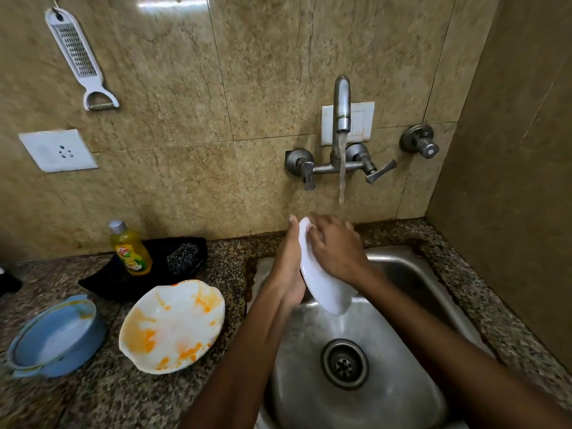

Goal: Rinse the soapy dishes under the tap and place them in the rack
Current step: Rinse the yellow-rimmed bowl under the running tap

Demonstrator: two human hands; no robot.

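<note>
A white plate (325, 286) stands nearly on edge above the steel sink (402, 274), under the running tap (342, 103). My left hand (289, 267) holds the plate from behind, palm flat against its back. My right hand (335, 246) lies spread over the plate's front face, near its top edge, where the stream of water lands. Water runs off the plate's lower edge toward the drain (344, 363). On the counter to the left lies a white plate smeared with orange sauce (171, 326), and beside it a blue bowl (55, 335). No rack is in view.
A yellow dish-soap bottle (131, 249) and a dark scrubber (182, 258) sit in a black tray (99, 283) by the wall. A grater (77, 54) and a socket (58, 150) are on the tiled wall. A side wall closes off the right.
</note>
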